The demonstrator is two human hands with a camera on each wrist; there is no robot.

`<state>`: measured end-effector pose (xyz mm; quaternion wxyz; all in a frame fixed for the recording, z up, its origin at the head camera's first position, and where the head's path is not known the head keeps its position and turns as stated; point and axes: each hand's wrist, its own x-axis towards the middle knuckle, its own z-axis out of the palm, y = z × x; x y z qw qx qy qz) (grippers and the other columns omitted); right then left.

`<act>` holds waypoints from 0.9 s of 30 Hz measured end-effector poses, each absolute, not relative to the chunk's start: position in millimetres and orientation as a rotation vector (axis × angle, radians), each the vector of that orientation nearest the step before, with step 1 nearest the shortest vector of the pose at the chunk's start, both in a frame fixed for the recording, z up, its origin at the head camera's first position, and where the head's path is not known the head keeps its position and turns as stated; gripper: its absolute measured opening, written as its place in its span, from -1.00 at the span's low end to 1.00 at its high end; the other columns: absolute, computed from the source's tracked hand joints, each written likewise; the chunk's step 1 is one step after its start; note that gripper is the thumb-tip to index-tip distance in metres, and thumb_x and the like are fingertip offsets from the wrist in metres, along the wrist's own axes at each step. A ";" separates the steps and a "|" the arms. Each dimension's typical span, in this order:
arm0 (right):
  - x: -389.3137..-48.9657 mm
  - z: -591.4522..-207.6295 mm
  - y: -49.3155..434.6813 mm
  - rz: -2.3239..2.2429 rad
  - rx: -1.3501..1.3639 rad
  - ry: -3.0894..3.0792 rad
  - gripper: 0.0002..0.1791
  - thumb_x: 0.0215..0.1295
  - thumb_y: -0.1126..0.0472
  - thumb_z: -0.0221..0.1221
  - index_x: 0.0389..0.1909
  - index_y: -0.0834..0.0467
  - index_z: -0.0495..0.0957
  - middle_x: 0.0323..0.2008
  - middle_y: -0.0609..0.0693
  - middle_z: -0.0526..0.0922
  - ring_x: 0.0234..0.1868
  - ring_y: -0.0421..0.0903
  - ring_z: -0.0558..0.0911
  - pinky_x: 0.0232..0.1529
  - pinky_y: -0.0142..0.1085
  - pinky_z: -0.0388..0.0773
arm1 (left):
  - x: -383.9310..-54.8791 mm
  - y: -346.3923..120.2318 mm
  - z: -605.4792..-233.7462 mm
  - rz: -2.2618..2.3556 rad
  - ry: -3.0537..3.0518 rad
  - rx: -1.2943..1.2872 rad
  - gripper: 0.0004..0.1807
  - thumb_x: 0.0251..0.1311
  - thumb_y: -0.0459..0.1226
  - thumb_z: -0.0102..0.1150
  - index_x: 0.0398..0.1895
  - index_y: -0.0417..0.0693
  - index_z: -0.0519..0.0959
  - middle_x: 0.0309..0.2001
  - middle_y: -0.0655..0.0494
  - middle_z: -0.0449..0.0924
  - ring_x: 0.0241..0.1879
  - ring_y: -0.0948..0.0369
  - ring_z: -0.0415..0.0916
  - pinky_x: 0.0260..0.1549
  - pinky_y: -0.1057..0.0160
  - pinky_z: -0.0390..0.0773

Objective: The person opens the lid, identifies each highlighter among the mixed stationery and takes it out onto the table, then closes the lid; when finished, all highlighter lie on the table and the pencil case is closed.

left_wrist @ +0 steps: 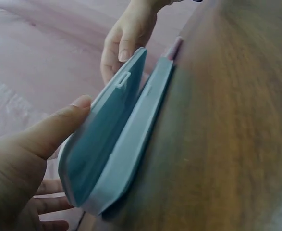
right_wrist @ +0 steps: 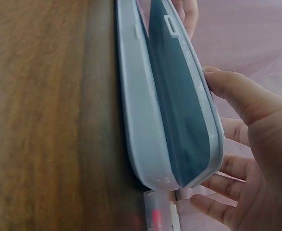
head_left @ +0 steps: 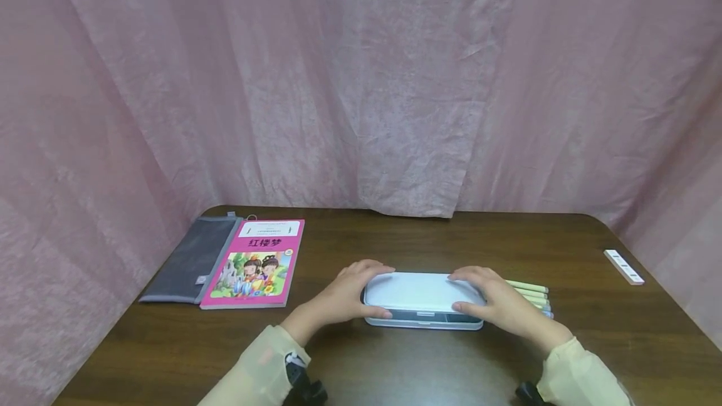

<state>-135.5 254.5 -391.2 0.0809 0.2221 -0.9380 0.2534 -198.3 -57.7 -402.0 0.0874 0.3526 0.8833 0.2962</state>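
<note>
A pale blue-white pencil case [head_left: 423, 293] lies on the table before me. Its lid [left_wrist: 104, 130] is raised part way, leaving a gap along the front above the base [right_wrist: 145, 110]. My left hand [head_left: 348, 292] holds the lid's left end, thumb at the front edge and fingers towards the back. At the opposite end my right hand [head_left: 496, 301] holds the lid in the same manner, its thumb [right_wrist: 232, 86] on the rim. The front clasp shows on the lid's edge. The wrist views give only a slim look inside, so the contents cannot be made out.
Several light-coloured pens [head_left: 530, 290] lie just right of the case, partly behind my right hand. A pink book [head_left: 254, 262] overlaps a grey zip pouch [head_left: 194, 255] on the left. Far right is a small white strip [head_left: 623, 267]. Pink curtains [head_left: 361, 80] hang behind the table.
</note>
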 end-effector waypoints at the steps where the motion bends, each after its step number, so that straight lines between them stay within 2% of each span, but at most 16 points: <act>1: -135.2 -392.3 254.2 0.759 0.667 -2.801 -0.50 0.15 -0.06 0.31 0.08 0.08 0.55 0.09 0.05 0.59 0.15 0.10 0.52 0.12 0.09 0.45 | -198.1 -57.5 -403.3 0.885 2.636 1.033 -0.18 -0.03 0.18 0.35 0.35 0.28 0.33 0.33 0.14 0.33 0.36 0.10 0.22 0.35 -0.11 0.21; 9: -132.4 -399.2 254.6 0.750 0.672 -2.819 -0.48 0.12 -0.11 0.32 0.08 0.02 0.57 0.19 0.14 0.52 0.21 0.22 0.46 0.15 0.19 0.42 | -196.0 -54.4 -415.5 0.797 2.730 1.068 -0.21 0.00 0.22 0.30 0.33 0.24 0.36 0.29 0.16 0.38 0.32 0.14 0.27 0.34 -0.05 0.24; 18: -131.9 -403.2 253.0 0.646 0.686 -2.784 -0.45 0.06 -0.09 0.37 0.08 0.01 0.57 0.16 0.12 0.55 0.19 0.17 0.49 0.12 0.13 0.46 | -193.3 -51.9 -418.3 0.745 2.769 1.063 -0.20 0.00 0.21 0.31 0.34 0.26 0.34 0.33 0.11 0.33 0.36 0.10 0.22 0.37 -0.05 0.20; 27: -132.1 -405.9 252.5 0.622 0.676 -2.779 -0.41 0.05 -0.07 0.38 0.12 0.04 0.56 0.15 0.10 0.55 0.18 0.15 0.49 0.11 0.12 0.47 | -194.9 -52.9 -421.3 0.755 2.786 1.105 -0.17 -0.03 0.19 0.34 0.33 0.15 0.36 0.35 0.09 0.36 0.38 0.09 0.22 0.38 -0.07 0.16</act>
